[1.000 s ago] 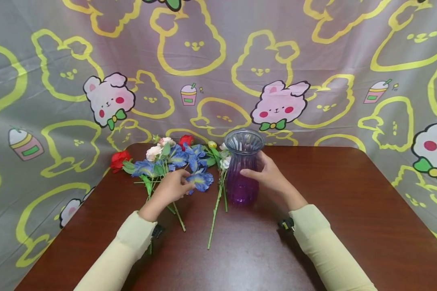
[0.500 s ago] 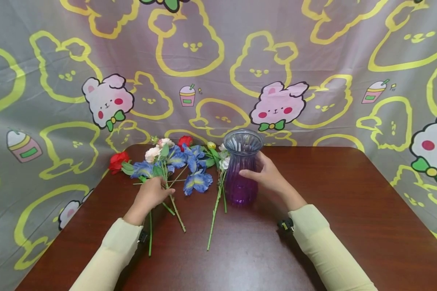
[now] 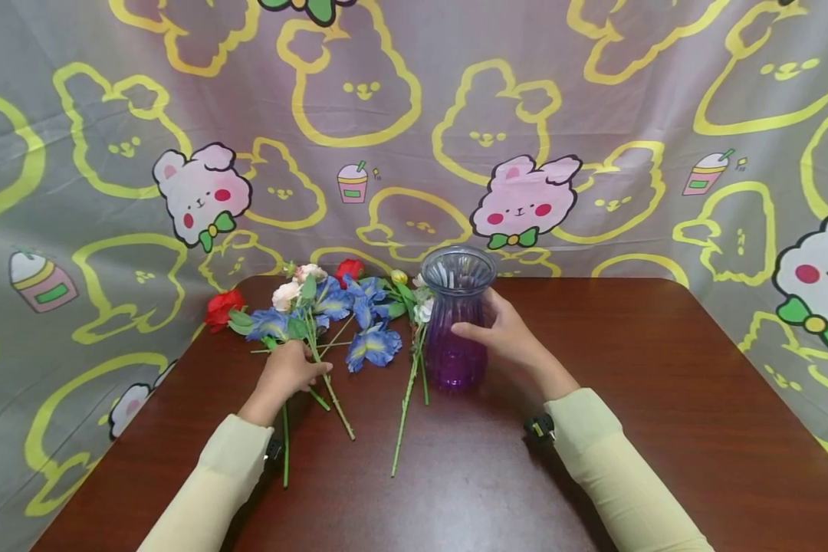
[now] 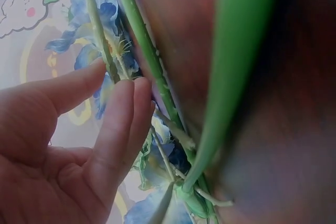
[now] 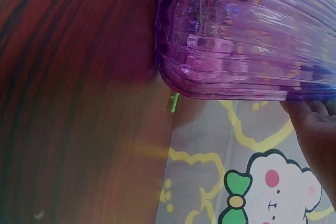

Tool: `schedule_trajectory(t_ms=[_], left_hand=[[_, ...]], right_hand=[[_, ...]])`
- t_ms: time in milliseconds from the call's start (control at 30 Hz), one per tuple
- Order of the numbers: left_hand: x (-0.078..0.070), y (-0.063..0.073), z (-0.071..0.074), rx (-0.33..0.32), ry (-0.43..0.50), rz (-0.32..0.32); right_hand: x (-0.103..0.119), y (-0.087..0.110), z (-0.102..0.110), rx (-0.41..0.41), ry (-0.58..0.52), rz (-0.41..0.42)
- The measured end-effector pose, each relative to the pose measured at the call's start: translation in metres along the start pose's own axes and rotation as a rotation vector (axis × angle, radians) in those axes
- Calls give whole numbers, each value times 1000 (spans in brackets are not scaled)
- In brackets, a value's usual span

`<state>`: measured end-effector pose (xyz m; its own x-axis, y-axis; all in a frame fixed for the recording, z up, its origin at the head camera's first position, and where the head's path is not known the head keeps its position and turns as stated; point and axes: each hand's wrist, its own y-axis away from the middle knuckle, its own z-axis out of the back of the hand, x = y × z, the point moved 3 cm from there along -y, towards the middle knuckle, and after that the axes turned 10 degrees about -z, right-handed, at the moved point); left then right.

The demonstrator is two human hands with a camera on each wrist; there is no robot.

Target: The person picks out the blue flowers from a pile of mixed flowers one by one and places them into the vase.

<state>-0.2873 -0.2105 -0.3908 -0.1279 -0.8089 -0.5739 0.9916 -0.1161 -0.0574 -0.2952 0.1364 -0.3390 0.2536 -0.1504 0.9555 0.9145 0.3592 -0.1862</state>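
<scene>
In the head view my left hand [image 3: 286, 376] is low over the flower stems left of centre. Its thumb and fingertips pinch a thin green stem [image 4: 98, 24], which in the head view runs up toward pale pink roses [image 3: 286, 296]. My right hand [image 3: 507, 333] holds a ribbed purple glass vase [image 3: 458, 353] from its right side. The thumb lies across the front of the vase, while the other fingers are mostly hidden behind it. The vase stands upright. Blue irises [image 3: 374, 346] lie between the left hand and the vase.
Red flowers [image 3: 224, 310] lie at the table's left edge. White flowers [image 3: 424, 310] rest beside the vase, their long stem [image 3: 403, 425] pointing toward me. Brown wooden table [image 3: 662, 429] surrounds everything. A patterned curtain [image 3: 414, 92] hangs behind.
My left hand has moved left and slightly toward me, away from the front blue iris, to the stem it pinches now. My right hand and the vase stay put.
</scene>
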Motion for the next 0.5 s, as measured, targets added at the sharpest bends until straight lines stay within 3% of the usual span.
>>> schedule_trajectory(t_ms=[300,500], left_hand=[[-1,-4,-2,38,-22,15],[-1,-5,-5,65,29,36]], right_hand=[[-17,-8,3,-7,8,10],[-28,-13,6,-11,25,33]])
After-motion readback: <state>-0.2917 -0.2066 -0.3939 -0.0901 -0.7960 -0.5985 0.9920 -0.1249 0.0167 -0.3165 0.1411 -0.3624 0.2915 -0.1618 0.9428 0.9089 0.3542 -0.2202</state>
